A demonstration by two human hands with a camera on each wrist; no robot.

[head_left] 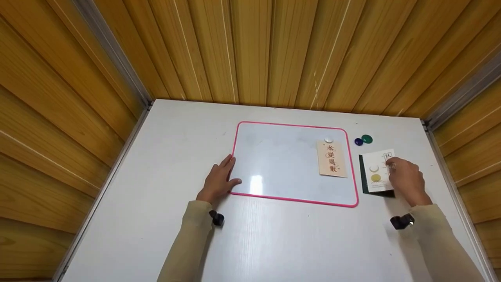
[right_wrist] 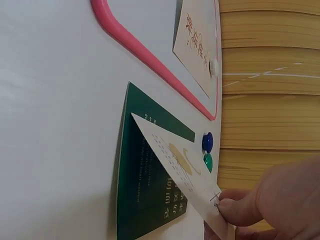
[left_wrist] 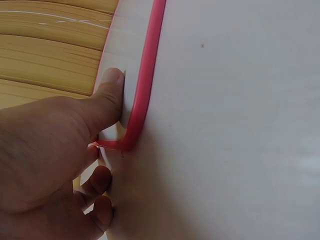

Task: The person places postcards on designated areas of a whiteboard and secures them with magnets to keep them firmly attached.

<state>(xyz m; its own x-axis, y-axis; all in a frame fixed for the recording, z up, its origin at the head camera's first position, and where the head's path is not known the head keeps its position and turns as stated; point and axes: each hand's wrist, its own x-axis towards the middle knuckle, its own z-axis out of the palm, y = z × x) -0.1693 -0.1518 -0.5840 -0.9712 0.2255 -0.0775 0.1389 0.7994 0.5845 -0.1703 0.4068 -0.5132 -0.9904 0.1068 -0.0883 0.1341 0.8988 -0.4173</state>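
A small whiteboard (head_left: 282,164) with a pink frame lies on the table. My left hand (head_left: 217,179) holds its near left corner, thumb (left_wrist: 111,90) over the frame and the other fingers along the outer edge. To the board's right, my right hand (head_left: 409,178) pinches a white card (head_left: 377,158) by its right side. This card, printed with characters and a yellow circle, is tilted and lifted above a dark green card (right_wrist: 150,185). A peach card (head_left: 328,166) with red characters lies on the board, a white round magnet (head_left: 328,140) at its top edge.
A blue magnet (head_left: 358,141) and a green magnet (head_left: 367,139) sit side by side beyond the white card, right of the board. The white table (head_left: 164,141) meets wood-patterned walls (head_left: 250,51) at the back and both sides.
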